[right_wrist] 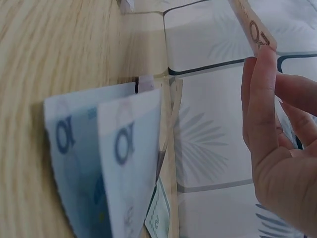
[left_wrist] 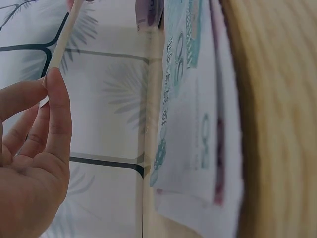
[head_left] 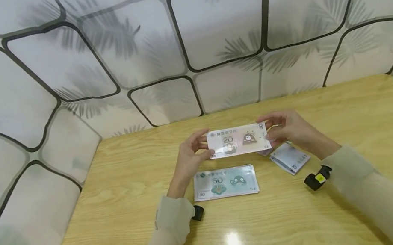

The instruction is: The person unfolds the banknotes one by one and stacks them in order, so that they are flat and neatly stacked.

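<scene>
A play banknote (head_left: 238, 140) marked 20 is stretched flat above the table between both hands. Its left end is pinched between thumb and fingers of my left hand (head_left: 188, 155); the right end is pinched by my right hand (head_left: 288, 129). Just below it on the table lies a small stack of green banknotes (head_left: 226, 183) marked 50, whose layered edges fill the left wrist view. Beside my right hand sit folded bluish banknotes (right_wrist: 131, 163) marked 10, partly standing open in the right wrist view. A purplish note (head_left: 265, 152) is mostly hidden behind the held note and right hand.
The wooden table (head_left: 130, 237) runs back to a wall (head_left: 229, 86) with a dark-outlined block and leaf pattern. Another patterned wall (head_left: 9, 193) borders the left side. Black wrist cameras (head_left: 318, 178) hang under both cuffs, close to the tabletop.
</scene>
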A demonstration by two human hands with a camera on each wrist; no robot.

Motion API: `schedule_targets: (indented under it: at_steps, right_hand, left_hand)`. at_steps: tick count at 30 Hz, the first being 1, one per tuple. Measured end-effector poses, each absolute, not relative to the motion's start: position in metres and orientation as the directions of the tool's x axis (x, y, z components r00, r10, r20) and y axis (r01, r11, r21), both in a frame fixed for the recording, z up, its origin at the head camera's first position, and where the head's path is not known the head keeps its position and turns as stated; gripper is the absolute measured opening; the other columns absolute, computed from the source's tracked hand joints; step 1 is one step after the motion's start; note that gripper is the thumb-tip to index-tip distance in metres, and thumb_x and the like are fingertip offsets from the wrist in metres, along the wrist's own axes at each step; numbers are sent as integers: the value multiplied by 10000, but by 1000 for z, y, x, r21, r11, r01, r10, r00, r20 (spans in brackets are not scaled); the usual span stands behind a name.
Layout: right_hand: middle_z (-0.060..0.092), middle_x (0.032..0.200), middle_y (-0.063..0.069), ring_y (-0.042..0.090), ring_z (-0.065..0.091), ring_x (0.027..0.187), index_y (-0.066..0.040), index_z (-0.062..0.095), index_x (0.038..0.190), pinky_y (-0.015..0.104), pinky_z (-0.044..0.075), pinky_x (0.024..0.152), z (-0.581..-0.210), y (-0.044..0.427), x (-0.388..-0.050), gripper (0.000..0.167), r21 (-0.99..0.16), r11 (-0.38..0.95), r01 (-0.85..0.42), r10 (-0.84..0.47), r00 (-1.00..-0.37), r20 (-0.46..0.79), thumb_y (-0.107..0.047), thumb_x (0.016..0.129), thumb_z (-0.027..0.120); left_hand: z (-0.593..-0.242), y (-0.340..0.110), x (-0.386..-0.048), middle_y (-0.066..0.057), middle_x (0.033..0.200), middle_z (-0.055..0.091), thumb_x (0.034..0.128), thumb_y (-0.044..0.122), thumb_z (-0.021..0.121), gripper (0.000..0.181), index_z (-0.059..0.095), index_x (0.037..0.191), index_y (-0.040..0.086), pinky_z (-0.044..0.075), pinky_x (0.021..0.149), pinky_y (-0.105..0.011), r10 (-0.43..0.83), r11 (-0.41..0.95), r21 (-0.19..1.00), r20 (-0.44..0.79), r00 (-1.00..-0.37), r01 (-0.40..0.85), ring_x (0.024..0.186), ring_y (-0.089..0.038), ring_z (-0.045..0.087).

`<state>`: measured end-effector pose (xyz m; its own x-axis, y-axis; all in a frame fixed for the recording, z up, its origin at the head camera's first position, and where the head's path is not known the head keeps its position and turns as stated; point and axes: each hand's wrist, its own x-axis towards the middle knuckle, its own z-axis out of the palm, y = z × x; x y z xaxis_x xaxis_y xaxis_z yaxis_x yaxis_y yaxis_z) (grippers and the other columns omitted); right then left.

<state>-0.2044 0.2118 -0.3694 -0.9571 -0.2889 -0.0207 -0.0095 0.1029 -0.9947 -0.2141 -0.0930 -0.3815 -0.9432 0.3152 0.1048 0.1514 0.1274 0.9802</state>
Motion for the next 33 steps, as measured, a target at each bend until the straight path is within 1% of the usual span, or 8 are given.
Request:
schedule_targets:
  at_steps: [3,5,8,11,19,24,28,33]
  right_hand:
    - [631,992,85,176,667,801,125,549,1336,281,602,628,-370,210,-203,488,-997,80,-11,-288,-958,-12,158,861,657]
    - [644,977,76,176,674,795,78,614,1294,276,603,618,-371,208,-202,446,-998,55,-16,-292,-956,0,167,860,659]
    - [660,960,70,180,687,792,43,654,1259,286,610,616,-371,206,-200,425,-999,26,-33,-307,-951,23,181,857,653]
    - [651,961,76,176,684,783,73,632,1272,305,617,622,-371,203,-199,422,-998,30,-51,-317,-948,39,177,863,652]
    - [559,971,100,152,658,733,103,611,1268,327,623,631,-369,195,-194,403,-997,34,-67,-325,-944,52,166,873,662]
    - [552,960,93,154,658,717,105,613,1259,328,623,623,-370,190,-192,399,-997,13,-78,-345,-936,69,179,870,656]
    - [536,955,108,168,652,701,131,591,1261,330,623,621,-373,187,-191,404,-997,-6,-72,-361,-930,70,188,865,651]
    - [529,964,134,180,648,711,192,489,1313,358,628,655,-376,185,-188,466,-996,57,-63,-384,-923,36,184,870,635]
  left_hand:
    - [-381,-95,-212,-172,1192,633,888,-162,666,581,533,1433,-13,597,802,-540,314,121,982,100,-944,144,951,-212,623]
    - [-380,-96,-210,-166,1181,636,885,-165,666,578,547,1426,1,595,800,-552,307,121,983,96,-947,139,950,-214,625]
    - [-379,-99,-208,-162,1168,639,880,-167,667,578,562,1417,20,593,801,-559,301,127,982,94,-949,138,954,-221,628]
    - [-379,-102,-207,-159,1155,641,875,-161,676,575,565,1411,15,604,787,-526,295,142,979,96,-951,143,955,-224,625]
    - [-380,-110,-203,-163,1110,657,864,-158,692,557,581,1386,0,607,710,-319,274,187,970,100,-956,155,960,-244,627]
    - [-378,-115,-200,-163,1074,658,859,-156,698,557,587,1380,4,594,710,-276,263,208,967,92,-960,150,965,-253,634]
    - [-379,-119,-198,-168,1070,667,859,-158,697,558,568,1385,-25,596,710,-276,271,215,965,89,-959,150,963,-258,643]
    - [-380,-123,-195,-174,1069,662,867,-152,694,546,554,1385,-55,598,734,-282,291,229,962,76,-954,147,969,-260,642]
